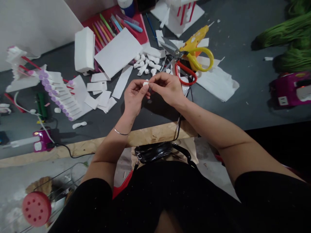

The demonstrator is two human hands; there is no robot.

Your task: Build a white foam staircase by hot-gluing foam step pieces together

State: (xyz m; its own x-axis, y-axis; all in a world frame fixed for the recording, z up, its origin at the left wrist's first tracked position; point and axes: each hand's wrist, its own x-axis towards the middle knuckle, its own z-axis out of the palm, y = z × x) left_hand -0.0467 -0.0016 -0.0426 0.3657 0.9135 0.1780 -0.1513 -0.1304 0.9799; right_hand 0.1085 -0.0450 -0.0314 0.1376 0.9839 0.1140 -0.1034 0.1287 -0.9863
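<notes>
While both your hands meet just above the near part of the dark tabletop, the small white piece sits between their fingertips, in front of the heap of knobbed white pieces. Your left hand pinches it between thumb and forefinger, and your right hand has its thumb and forefinger pressed together at the piece's right edge; the fingers cover so much that you cannot tell how it is folded or twisted beneath. Judging by the heap, where several pieces show a rounded end and a narrower tail, the step in hand looks like forming one more by fingertip, perhaps from the flat white strips lying to the left. What the next move calls for, then, is a light, steady left pinch while your right fingers gather or turn the loose end, without squashing the rounded part. It may loosen if you let go before the narrow part is tight. A finished one would need a short reach to the heap, so mind the scissors, whose blades point toward it and lie just beyond your right hand. Well to the left, purple rounds line the stepped white model.
</notes>
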